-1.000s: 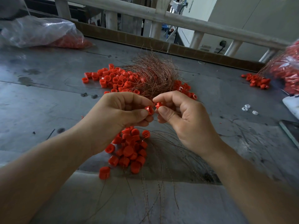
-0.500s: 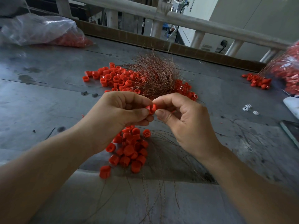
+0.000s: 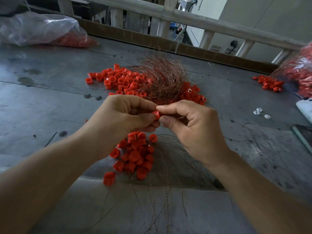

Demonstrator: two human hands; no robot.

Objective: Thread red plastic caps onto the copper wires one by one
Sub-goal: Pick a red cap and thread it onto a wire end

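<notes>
In the head view, a red plastic cap (image 3: 156, 115) is being pinched between the thumb and forefinger of the left hand (image 3: 121, 119). It is being pinched from the other side by the thumb and forefinger of the right hand (image 3: 190, 130). The other fingers of both hands are being kept curled. Whether a wire end is also being held there cannot be told, as it is too thin to be seen.

One second ago two red pieces were being held a little apart, one at each hand. Now the fingertips are being pressed together and only one cap is being shown between them. This is being judged as the threading step itself: the cap is probably being pushed onto a wire.

The cap is being kept above the bench (image 3: 42, 102), over the near heap of caps (image 3: 135, 156) and the loose copper wires (image 3: 170, 168). The tangle of copper wire (image 3: 162, 80) is lying behind the hands, beside the far heap of caps (image 3: 116, 80).
</notes>
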